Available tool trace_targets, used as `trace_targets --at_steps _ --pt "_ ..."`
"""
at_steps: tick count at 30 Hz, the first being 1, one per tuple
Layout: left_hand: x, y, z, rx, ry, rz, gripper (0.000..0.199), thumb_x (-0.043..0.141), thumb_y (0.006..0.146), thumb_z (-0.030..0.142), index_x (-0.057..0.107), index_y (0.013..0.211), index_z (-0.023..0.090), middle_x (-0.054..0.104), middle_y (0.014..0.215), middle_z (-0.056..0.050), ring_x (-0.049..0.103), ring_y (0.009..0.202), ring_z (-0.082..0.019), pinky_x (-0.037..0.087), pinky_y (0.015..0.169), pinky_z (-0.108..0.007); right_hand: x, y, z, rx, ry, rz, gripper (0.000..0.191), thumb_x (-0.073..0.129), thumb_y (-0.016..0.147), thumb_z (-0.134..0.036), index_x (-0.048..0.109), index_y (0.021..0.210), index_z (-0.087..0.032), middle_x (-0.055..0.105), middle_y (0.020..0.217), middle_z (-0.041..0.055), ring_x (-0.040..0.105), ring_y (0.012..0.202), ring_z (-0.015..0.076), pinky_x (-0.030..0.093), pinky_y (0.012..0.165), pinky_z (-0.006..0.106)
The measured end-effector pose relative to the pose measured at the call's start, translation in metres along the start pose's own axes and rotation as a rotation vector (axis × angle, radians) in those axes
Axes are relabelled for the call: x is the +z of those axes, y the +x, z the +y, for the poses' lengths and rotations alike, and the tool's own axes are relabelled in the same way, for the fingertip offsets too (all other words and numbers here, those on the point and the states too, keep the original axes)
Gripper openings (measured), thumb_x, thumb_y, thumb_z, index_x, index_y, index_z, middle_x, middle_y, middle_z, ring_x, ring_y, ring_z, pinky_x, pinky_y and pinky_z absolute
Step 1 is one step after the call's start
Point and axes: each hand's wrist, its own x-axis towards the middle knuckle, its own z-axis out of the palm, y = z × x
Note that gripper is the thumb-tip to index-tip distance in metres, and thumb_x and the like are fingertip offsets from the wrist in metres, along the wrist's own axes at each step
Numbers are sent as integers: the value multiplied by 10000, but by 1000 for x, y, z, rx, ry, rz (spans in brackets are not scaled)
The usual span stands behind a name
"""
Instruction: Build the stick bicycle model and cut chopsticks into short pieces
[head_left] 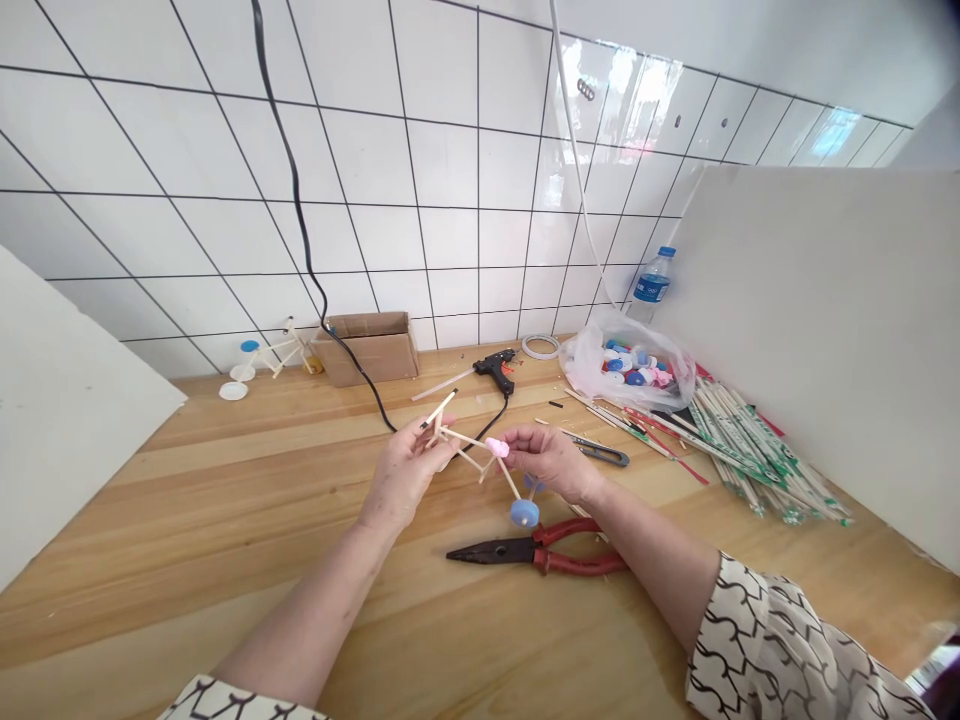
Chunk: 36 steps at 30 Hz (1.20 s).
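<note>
Between my hands, above the table, is a small stick model [466,437] made of thin wooden sticks, with blue bottle-cap wheels [524,513] at its lower right end. My left hand [405,470] is closed on its left end, near a crossbar with dark tips. My right hand [551,460] pinches a pink piece [496,448] at the model's upper right corner. Whether the pink piece is fixed to the sticks I cannot tell. Just below lie long-nose pliers [499,551] with red handles, partly under my right forearm.
Behind my hands lies a black glue gun [496,370] with its cord. A cardboard box [371,348] and another stick model [281,350] stand back left. At right are a bag of caps [577,365], wrapped sticks [739,440], a grey cutter [604,453] and a water bottle [652,285].
</note>
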Motion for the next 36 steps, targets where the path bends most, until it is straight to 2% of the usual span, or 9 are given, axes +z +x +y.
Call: trace_targets --at_steps 4,8,11,16,18,21,23,30,36 --pt "-1 0 -2 -12 11 0 297 734 575 304 644 817 157 594 640 12 523 568 -109 378 505 -209 -3 2 1 -31 -72 41 171 669 657 -299 657 772 -173 665 649 -23 592 639 116 444 701 265" --pt "-3 1 -8 -8 33 -4 278 719 593 298 638 807 140 554 558 20 467 489 -94 343 455 -202 -9 2 -2 -63 -153 88 170 619 668 -264 665 812 -185 696 776 0 610 761 147 437 759 283" --pt "-4 3 -11 9 26 -8 269 734 571 288 639 771 135 599 662 -15 489 537 -99 367 473 -206 -18 1 -5 -74 -220 128 177 571 679 -235 659 825 -186 697 846 14 605 793 153 436 740 281" --pt "-6 4 -12 9 37 -33 260 746 558 295 646 740 139 634 859 -60 514 603 -104 392 498 -208 -32 -2 -9 -88 -353 155 214 565 684 -217 640 876 -160 689 884 50 569 644 134 429 615 278" --pt "-7 3 -12 18 42 -47 268 751 549 303 648 738 143 630 936 -71 537 647 -119 412 516 -214 -34 -3 -10 -107 -410 155 210 578 687 -212 645 879 -158 688 894 55 576 682 146 425 645 292" --pt "-7 2 -11 34 71 -73 281 753 543 317 647 740 147 623 973 -82 562 703 -149 429 521 -222 -31 -6 -14 -148 -497 148 200 621 669 -187 664 864 -172 685 908 45 584 854 188 392 782 333" --pt "-7 1 -10 40 83 -77 288 759 531 323 643 728 147 619 975 -85 574 754 -174 444 530 -227 -27 -7 -17 -166 -538 139 198 648 660 -193 671 856 -183 683 909 37 582 902 203 370 833 352" --pt "-7 1 -10 69 144 -109 315 759 531 325 631 759 149 612 1022 -102 587 806 -202 455 526 -229 -15 -13 -22 -265 -727 139 186 680 686 -250 659 850 -165 669 879 50 602 856 194 423 786 323" --pt "-10 0 -14 90 234 -133 285 720 592 354 636 762 141 610 1055 -110 572 691 -153 429 491 -223 -9 -11 -14 -492 -890 86 170 693 696 -176 636 856 -179 661 842 30 567 847 179 404 802 312"
